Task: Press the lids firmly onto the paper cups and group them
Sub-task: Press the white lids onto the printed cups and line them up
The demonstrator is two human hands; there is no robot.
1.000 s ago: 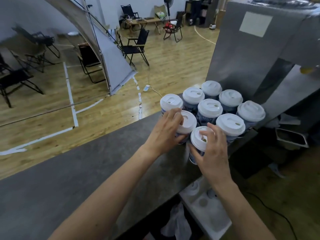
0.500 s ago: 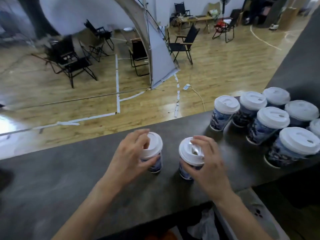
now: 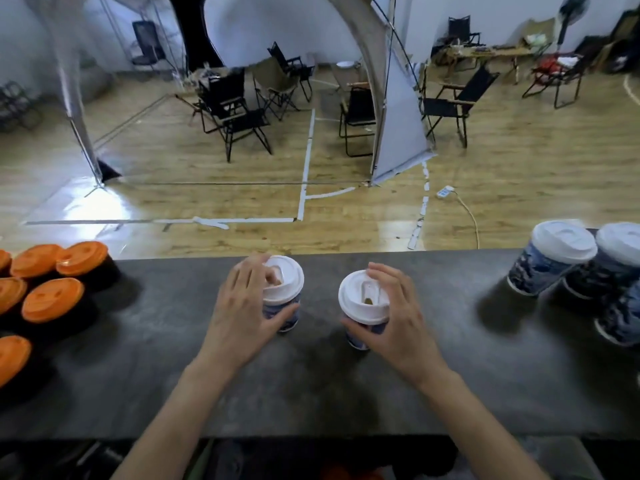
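Note:
Two blue-patterned paper cups with white lids stand on the dark counter [image 3: 173,358] in front of me. My left hand [image 3: 242,317] wraps the left cup [image 3: 284,296], fingers over its lid. My right hand [image 3: 398,317] grips the right cup [image 3: 363,303] around its side, thumb below the lid rim. At the right edge stands a group of white-lidded blue cups [image 3: 554,258]. At the left edge is a group of dark cups with orange lids [image 3: 52,299].
Beyond the counter's far edge lies a wooden floor with taped lines, black folding chairs [image 3: 235,109] and a white panel [image 3: 398,126]. A dark shelf area shows under the counter's near edge.
Both hands carried their cups leftward along the counter, away from the white-lidded group. The view swung left, bringing the orange-lidded cups into sight.

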